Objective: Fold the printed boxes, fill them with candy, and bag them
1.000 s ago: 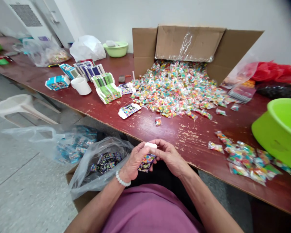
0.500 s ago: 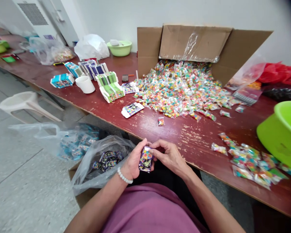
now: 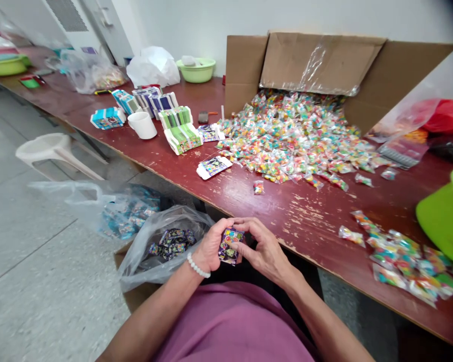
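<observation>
My left hand [image 3: 210,246], with a beaded bracelet at the wrist, is closed around a small dark purple printed candy box [image 3: 228,250] in front of my lap. Across from it, my right hand [image 3: 262,246] also grips the box, its thumb on the printed face and its fingers curled over the top end. A flattened printed carton [image 3: 214,167] lies on the red table [image 3: 249,206] above my hands. Close by is one candy sachet [image 3: 258,187]. Below left, a clear plastic bag [image 3: 136,266] in a carton contains several dark filled boxes [image 3: 173,243].
A large cardboard box [image 3: 324,60] spills a heap of candy sachets [image 3: 287,136] onto the table. Stacked flat cartons [image 3: 181,128] and a white mug [image 3: 142,125] stand left of it. At right is a green basin [image 3: 441,211]. A white stool [image 3: 45,146] stands on the floor.
The white flap at the box's top no longer shows; the box top now looks closed under my right fingers. My right thumb has moved down onto its face. The view has turned slightly left.
</observation>
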Motion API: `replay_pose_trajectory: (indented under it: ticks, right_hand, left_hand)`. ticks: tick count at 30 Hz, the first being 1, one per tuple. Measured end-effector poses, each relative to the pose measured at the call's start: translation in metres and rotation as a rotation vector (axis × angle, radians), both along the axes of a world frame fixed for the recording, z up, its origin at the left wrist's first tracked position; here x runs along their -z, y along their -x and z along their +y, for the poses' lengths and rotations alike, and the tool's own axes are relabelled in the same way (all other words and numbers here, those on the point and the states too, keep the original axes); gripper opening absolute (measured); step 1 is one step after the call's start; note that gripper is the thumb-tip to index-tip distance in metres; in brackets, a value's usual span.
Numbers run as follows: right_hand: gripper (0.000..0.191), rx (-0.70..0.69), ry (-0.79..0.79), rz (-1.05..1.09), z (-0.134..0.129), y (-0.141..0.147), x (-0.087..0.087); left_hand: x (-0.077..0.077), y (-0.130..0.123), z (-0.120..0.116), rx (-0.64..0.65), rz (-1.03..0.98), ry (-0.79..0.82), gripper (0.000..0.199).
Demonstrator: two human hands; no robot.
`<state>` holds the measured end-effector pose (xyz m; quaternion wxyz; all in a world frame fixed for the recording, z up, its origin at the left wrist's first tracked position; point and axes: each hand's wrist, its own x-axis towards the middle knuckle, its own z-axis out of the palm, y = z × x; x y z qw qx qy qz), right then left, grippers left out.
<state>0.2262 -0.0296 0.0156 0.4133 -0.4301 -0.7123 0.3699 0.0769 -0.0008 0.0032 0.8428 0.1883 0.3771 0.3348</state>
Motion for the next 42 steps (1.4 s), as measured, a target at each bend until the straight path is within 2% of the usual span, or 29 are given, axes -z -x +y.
replay_pose_trajectory:
  ticks: [2, 5, 9, 11, 14, 16, 18, 20, 23, 26, 29, 32, 35, 36, 37, 39, 42]
  right_hand:
    - [0.038, -0.007, -0.038, -0.061, -0.002, 0.002, 0.006]
    - [0.054, 0.107, -0.015, -0.123, 0.005, -0.007, 0.012]
    - [0.041, 0.405, 0.018, -0.18, 0.029, -0.039, 0.025]
    - [0.038, 0.509, 0.033, -0.22, 0.039, -0.051, 0.034]
    - [0.031, 0.575, 0.006, -0.35, 0.045, -0.057, 0.046]
    - [0.028, 0.57, -0.044, -0.412, 0.044, -0.055, 0.05]
    - [0.027, 0.552, -0.083, -0.424, 0.042, -0.052, 0.051]
    - [0.026, 0.553, -0.099, -0.419, 0.041, -0.05, 0.051]
    - [0.025, 0.558, -0.105, -0.412, 0.042, -0.049, 0.051]
    - [0.025, 0.559, -0.097, -0.393, 0.044, -0.05, 0.051]
    - [0.026, 0.572, -0.035, -0.345, 0.044, -0.052, 0.049]
    - [0.033, 0.591, 0.159, -0.111, 0.042, -0.047, 0.043]
    - [0.052, 0.513, 0.376, 0.326, 0.038, -0.03, 0.031]
    - [0.057, 0.46, 0.415, 0.449, 0.036, -0.022, 0.026]
    - [0.058, 0.405, 0.434, 0.539, 0.035, -0.015, 0.02]
    - [0.05, 0.32, 0.457, 0.641, 0.033, -0.003, 0.009]
    - [0.042, 0.242, 0.509, 0.637, 0.028, 0.001, -0.006]
  left_hand:
    - [0.004, 0.007, -0.001, -0.071, 0.134, -0.115, 0.032]
    - [0.01, 0.041, -0.001, -0.121, 0.57, -0.384, 0.043]
    - [0.009, 0.105, 0.017, -0.162, 0.995, -0.562, 0.043]
    - [0.005, 0.12, 0.04, -0.134, 1.327, -0.792, 0.047]
    - [-0.002, 0.107, 0.093, -0.104, 1.633, -1.094, 0.045]
    - [-0.005, 0.087, 0.132, -0.011, 1.778, -1.069, 0.05]
    - [-0.006, 0.071, 0.165, 0.024, 1.79, -1.047, 0.051]
    - [-0.005, 0.062, 0.19, 0.047, 1.767, -1.022, 0.046]
    - [-0.004, 0.062, 0.208, 0.044, 1.71, -0.98, 0.041]
    - [-0.006, 0.066, 0.212, -0.031, 1.611, -0.932, 0.04]
    - [-0.011, 0.064, 0.203, -0.117, 1.443, -0.856, 0.032]
    - [-0.014, 0.056, 0.173, -0.153, 1.205, -0.797, 0.036]
    - [-0.016, 0.043, 0.117, -0.113, 0.985, -0.762, 0.041]
    - [-0.016, 0.038, 0.096, -0.074, 0.896, -0.742, 0.041]
    - [-0.017, 0.033, 0.076, -0.02, 0.714, -0.662, 0.039]
    - [-0.018, 0.025, 0.042, 0.064, 0.448, -0.508, 0.036]
    - [-0.019, 0.017, 0.017, 0.314, 0.106, -0.301, 0.044]
